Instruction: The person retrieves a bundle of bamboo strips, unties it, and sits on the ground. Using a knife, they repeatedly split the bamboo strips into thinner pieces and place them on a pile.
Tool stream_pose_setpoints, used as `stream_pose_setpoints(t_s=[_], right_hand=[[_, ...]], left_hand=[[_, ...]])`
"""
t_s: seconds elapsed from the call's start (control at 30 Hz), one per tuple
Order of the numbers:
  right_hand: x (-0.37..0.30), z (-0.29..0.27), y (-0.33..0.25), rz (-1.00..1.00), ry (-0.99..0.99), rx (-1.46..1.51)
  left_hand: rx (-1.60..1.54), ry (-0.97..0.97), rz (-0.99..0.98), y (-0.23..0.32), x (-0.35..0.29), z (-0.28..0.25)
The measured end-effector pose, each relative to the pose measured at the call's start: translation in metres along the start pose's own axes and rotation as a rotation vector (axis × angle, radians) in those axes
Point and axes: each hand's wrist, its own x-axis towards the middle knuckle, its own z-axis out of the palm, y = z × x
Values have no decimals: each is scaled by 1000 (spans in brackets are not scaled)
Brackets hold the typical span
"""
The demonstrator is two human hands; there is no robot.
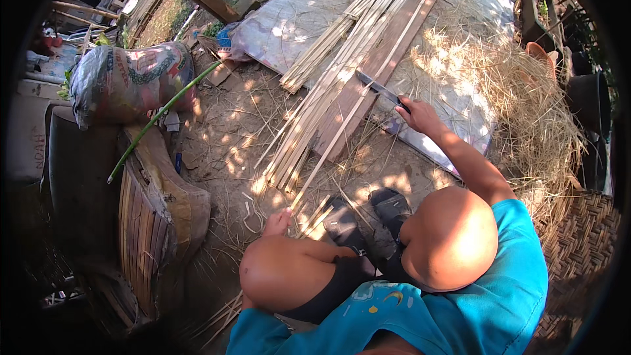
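Note:
My right hand [420, 117] is closed round the dark handle of a knife [380, 88]. Its blade lies across a long, thin bamboo strip [402, 31] that runs over a dark wooden board [376, 58]. Down by my left knee, my left hand [279, 222] grips the near end of the same strip, its fingers partly hidden by the knee. Many pale bamboo strips [315, 121] lie in a bundle along the board's left side. A few short strips [317, 217] rest on the ground beside my left hand.
Curly shavings [519, 118] are heaped on the right, partly over a pale printed sheet [282, 23]. To the left are a stuffed sack [131, 79], a green stalk [164, 108] and a worn wooden block [177, 204]. My feet in dark sandals [345, 223] are near the board's lower end.

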Motion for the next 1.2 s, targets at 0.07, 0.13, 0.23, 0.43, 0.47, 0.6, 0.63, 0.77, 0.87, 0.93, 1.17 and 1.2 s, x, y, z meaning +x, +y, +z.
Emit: stream_pose_setpoints(t_s=[0.07,0.13,0.23,0.43,0.47,0.6,0.63,0.77,0.87,0.93,1.17,1.2], right_hand=[[-4,18,-19,75,0,61],[-29,42,-81,-192,-157,105],[-16,21,-46,-115,-143,17],[44,-57,65,329,182,-124],[32,-41,47,199,196,-77],[-39,23,-77,-65,-116,144],[-50,31,-132,-156,-464,143],[-30,11,-73,-79,-176,-1],[27,-76,71,491,71,-234],[36,-87,72,656,169,-219],[-52,24,-119,-202,-426,97],[-52,22,-131,-252,-517,89]], left_hand=[[21,19,11,47,29,3],[-63,83,22,101,28,16],[53,135,216,65,13,4],[181,187,-79,-21,-57,-49],[191,196,34,-18,-44,-40],[357,246,357,82,18,29],[387,283,365,77,20,35],[676,391,525,79,27,35],[626,139,311,69,15,14],[524,193,293,73,17,3],[488,-17,97,138,39,24],[543,84,297,98,30,20]])
